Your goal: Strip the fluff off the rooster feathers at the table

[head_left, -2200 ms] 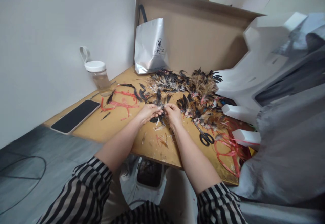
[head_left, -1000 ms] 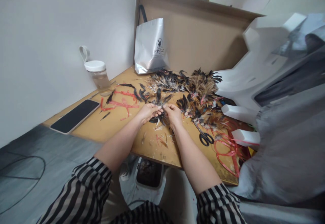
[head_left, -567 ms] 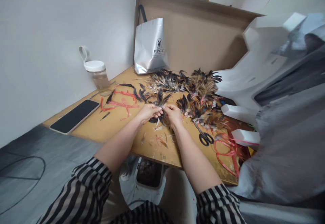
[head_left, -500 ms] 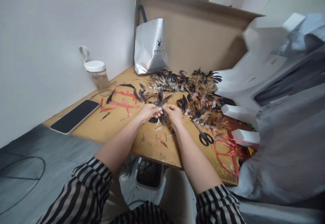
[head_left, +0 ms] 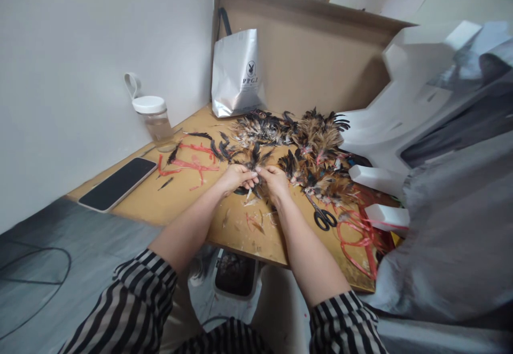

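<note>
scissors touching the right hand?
Apart. The head view shows the scissors lying on the table to the right of the right hand, with bare tabletop between them; that hand pinches a small feather bundle together with the left hand.

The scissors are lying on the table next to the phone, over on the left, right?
Not quite. The scissors do lie on the table, but on the right, beside the red strings and feather pile. The phone is far off on the left. The head view shows it.
</note>
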`<state>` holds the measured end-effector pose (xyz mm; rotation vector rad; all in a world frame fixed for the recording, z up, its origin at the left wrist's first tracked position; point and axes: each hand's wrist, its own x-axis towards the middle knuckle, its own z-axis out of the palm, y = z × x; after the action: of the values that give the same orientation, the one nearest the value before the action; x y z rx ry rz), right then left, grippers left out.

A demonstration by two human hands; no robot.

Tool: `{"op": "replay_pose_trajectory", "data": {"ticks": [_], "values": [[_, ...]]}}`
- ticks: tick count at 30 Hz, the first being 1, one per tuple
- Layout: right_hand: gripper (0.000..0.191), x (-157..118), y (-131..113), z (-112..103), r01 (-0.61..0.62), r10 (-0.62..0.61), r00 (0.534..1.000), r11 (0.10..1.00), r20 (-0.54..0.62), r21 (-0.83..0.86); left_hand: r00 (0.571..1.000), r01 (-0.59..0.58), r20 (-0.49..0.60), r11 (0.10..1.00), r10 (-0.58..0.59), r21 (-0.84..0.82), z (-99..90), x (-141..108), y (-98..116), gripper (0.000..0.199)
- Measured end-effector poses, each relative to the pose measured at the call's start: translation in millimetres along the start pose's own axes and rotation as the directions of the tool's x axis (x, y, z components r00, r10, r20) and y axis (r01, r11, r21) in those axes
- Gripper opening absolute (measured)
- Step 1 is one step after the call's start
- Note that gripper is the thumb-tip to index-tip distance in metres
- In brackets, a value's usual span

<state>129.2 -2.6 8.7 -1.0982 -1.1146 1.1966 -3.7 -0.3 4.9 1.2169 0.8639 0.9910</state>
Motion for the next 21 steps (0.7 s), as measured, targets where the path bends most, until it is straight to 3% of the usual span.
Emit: {"op": "replay_pose_trajectory", "data": {"ticks": [7, 14, 21], "values": [[0.031, 4.1, 3.8, -7.9, -0.065, 0.057, 0.989, 0.996, 0.138, 0.059, 0.998, -0.002, 0.056, 0.998, -0.001, 0.056, -2.8, -0.9, -1.4, 0.025], [0.032, -2.7, -4.6, -4.7, 0.136, -0.116, 0.988, 0.968, 0.102, -0.210, 0.998, -0.057, 0.030, 0.967, 0.052, 0.248, -3.4, 0.3, -2.9, 0.021], [0.026, -1.0, -2.9, -3.2, 0.171, -0.153, 0.980, 0.974, 0.128, -0.145, 0.996, -0.083, 0.038, 0.967, 0.076, 0.240, -1.2, 1.6, -4.7, 0.018]]}}
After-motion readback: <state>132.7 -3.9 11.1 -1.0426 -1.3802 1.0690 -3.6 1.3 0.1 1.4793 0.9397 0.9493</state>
